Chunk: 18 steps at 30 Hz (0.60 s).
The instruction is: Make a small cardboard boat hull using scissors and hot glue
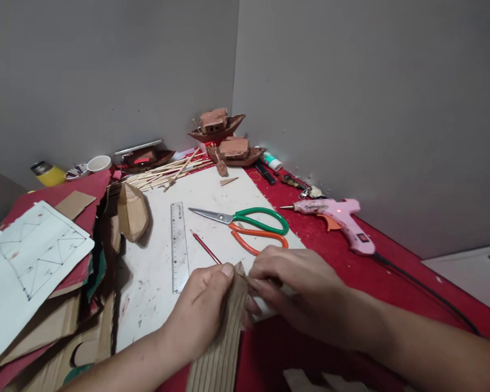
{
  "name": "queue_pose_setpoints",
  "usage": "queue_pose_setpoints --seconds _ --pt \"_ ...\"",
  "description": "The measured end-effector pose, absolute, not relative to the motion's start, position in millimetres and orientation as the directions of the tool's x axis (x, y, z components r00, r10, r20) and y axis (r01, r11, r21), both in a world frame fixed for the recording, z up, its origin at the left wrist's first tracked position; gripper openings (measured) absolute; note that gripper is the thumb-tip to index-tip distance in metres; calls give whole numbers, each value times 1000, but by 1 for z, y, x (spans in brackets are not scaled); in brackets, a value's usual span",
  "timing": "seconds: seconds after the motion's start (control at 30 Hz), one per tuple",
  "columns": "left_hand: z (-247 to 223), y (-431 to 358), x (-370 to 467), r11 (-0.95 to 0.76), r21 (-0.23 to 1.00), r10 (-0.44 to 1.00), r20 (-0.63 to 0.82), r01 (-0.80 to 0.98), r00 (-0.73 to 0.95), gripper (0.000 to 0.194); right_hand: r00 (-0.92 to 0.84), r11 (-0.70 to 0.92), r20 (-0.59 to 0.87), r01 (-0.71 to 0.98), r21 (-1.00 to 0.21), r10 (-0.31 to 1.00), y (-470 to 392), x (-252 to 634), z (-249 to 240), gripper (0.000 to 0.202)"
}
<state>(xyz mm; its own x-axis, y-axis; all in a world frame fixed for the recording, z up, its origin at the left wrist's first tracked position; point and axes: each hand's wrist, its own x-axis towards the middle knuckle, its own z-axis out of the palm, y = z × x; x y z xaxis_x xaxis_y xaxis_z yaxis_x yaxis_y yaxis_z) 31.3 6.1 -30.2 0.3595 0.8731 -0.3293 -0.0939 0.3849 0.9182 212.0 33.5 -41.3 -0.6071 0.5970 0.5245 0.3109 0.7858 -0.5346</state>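
Smooth grey walls (351, 109) meet in a corner behind a red tabletop (392, 286) and a scuffed white board (151, 305). A ridged brown cardboard strip (222, 337) is held between the hands, its long axis running from just past six o'clock to just past twelve, far end at the fingertips. The left hand (204, 296) clamps its left edge; the right hand (298, 288) has fingers pinched together at the far right corner, both equally near. From that end, scissors (232, 219) with green and orange loops lie at twelve, a clear ruler (179, 247) and pointed, hollow hull (134, 212) at ten, a pink plastic glue gun (322, 209) at two.
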Motion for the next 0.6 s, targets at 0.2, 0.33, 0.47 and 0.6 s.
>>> queue_pose_setpoints --seconds 0.2,0.33,0.47,0.6 --pt "-25 5 27 406 908 880 -358 -106 312 45 -523 821 636 307 -480 568 35 210 -40 16" --pt "-28 4 30 323 944 888 -278 -66 367 48 -547 807 595 363 -465 589 37 207 -49 6" --pt "-30 3 30 357 932 854 -301 -57 425 44 -544 816 608 374 -441 578 40 208 -52 14" --pt "-31 1 30 389 921 830 -341 -20 442 36 -521 821 640 434 -371 565 42 209 -48 19"
